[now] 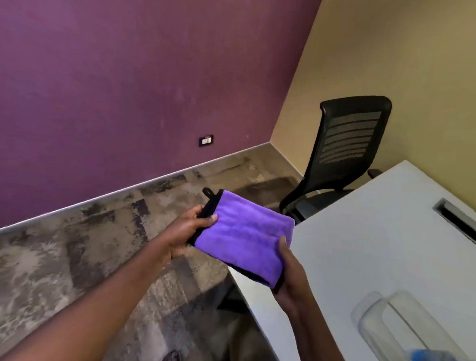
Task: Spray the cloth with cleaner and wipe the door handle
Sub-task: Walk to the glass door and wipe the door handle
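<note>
Fingers of left hand (186, 227) and right hand (288, 268) both closed on folded purple cloth (244, 240); spray bottle (405, 327) apparently nearby.

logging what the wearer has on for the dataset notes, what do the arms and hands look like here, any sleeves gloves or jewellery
Both forearms are bare as far as the frame shows: no sleeve reaches into view on either side. The left hand and right hand wear no gloves. No watch, bracelet or ring shows on the visible parts. Fingernails look short and unpainted.
</note>
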